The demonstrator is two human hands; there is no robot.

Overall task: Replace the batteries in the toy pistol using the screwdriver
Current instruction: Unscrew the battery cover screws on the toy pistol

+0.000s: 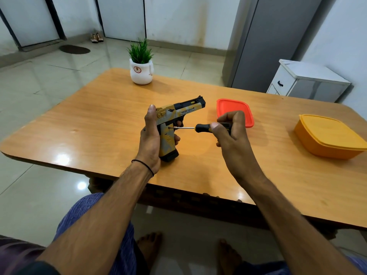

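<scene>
Centre of frame: the left hand point(151, 135) is gripping the yellow-and-grey plastic toy pistol point(178, 114) by its handle, fingers point(177, 138) wrapping round the front and thumb lying up along the rear. The pistol is standing butt-down near the middle of the orange-brown wooden desk point(99, 126); I cannot tell whether its black base is touching the wood. The barrel's long axis is running toward the upper right of the frame, muzzle pointing away from the person. The right hand point(230, 132) is holding the black-and-orange-handled screwdriver point(204, 128), its fingers curling closed round the handle. The steel shaft is lying roughly level, tip pointing left and meeting a screw spot on the side of the handle. Task is looking early: the cover seems still on and no batteries are showing. Whether the screw is loosening cannot be told. Opening, swapping cells and closing are remaining.
</scene>
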